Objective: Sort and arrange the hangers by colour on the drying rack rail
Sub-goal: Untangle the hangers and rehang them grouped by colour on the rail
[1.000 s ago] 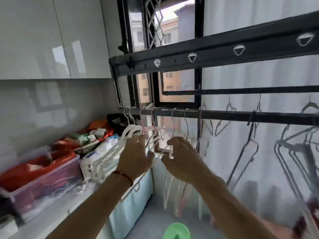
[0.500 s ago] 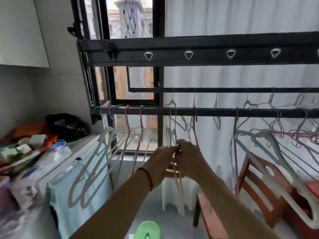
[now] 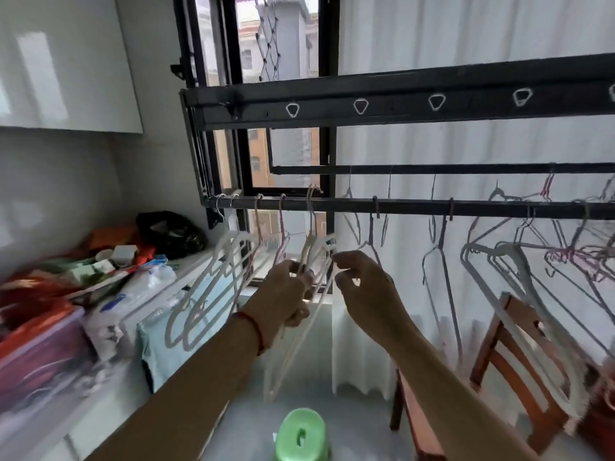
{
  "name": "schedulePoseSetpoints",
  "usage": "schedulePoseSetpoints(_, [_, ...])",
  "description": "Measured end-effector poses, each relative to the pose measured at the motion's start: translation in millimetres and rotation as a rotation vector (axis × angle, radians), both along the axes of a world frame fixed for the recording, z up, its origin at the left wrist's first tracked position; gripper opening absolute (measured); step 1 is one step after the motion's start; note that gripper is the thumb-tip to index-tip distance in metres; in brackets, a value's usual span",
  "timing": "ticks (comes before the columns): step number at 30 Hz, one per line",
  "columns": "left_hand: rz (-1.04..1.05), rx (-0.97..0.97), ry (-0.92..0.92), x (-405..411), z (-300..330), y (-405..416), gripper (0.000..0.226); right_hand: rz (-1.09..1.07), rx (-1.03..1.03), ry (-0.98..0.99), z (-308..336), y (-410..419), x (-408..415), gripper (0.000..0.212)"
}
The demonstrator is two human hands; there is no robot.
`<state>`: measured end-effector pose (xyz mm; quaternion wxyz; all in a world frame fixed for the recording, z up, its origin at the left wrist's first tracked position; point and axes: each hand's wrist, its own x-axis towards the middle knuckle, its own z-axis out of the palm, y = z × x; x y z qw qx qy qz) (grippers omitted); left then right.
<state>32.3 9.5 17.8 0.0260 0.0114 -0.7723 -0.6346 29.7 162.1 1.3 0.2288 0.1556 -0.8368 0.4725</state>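
Fingers of left hand (image 3: 286,294) grip blurred white hangers (image 3: 309,261); right hand (image 3: 362,287) seemingly pinches one.

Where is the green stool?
In the head view, the green stool sits on the floor at the bottom centre, below both forearms, left of the wooden chair.

Both arms raised, forearms converging. Left hand (image 3: 286,294) fingers curled in a grip; right hand (image 3: 362,287) just beside it, fingertips pinched together.
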Motion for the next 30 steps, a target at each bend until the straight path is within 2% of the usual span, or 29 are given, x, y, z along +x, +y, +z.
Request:
schedulePoseSetpoints(3, [0.009, -0.014, -0.086, 37, -13, -19, 0.014, 0.031, -0.066, 0.013, 1, -3, 6, 0.03])
schedulePoseSetpoints(6, [-0.008, -0.035, -0.197, 76, -19, -40, 0.019, 0.093, -0.156, -0.088, 2, -24, -3, 0.026])
schedulePoseSetpoints(11, [-0.059, -0.054, -0.4, 129, -19, -82, 0.01, 0.25, -0.406, -0.433, 3, -75, -25, 0.022])
schedulePoseSetpoints(14, [-0.076, -0.076, -0.501, 144, -16, -111, 0.011, 0.343, -0.486, -0.625, -3, -97, -39, 0.03])
schedulePoseSetpoints(18, [-0.166, -0.116, -0.595, 148, -11, -146, 0.031, 0.509, -0.572, -0.766, -10, -121, -50, 0.018])
schedulePoseSetpoints(20, [-0.218, -0.146, -0.624, 148, -10, -158, 0.043, 0.55, -0.616, -0.781, -12, -135, -52, 0.023])
schedulePoseSetpoints(22, [-0.253, -0.166, -0.671, 151, -6, -166, 0.041, 0.476, -0.631, -0.743, -11, -148, -54, 0.02])
schedulePoseSetpoints(24, [-0.298, -0.158, -0.693, 154, -1, -173, 0.032, 0.308, -0.641, -0.67, -11, -156, -61, 0.012])
schedulePoseSetpoints(27, [-0.336, -0.16, -0.689, 149, 3, -187, 0.03, 0.111, -0.593, -0.548, -12, -145, -72, 0.023])
schedulePoseSetpoints(30, [-0.299, -0.147, -0.659, 136, 8, -189, 0.03, 0.017, -0.592, -0.489, -16, -123, -72, 0.024])
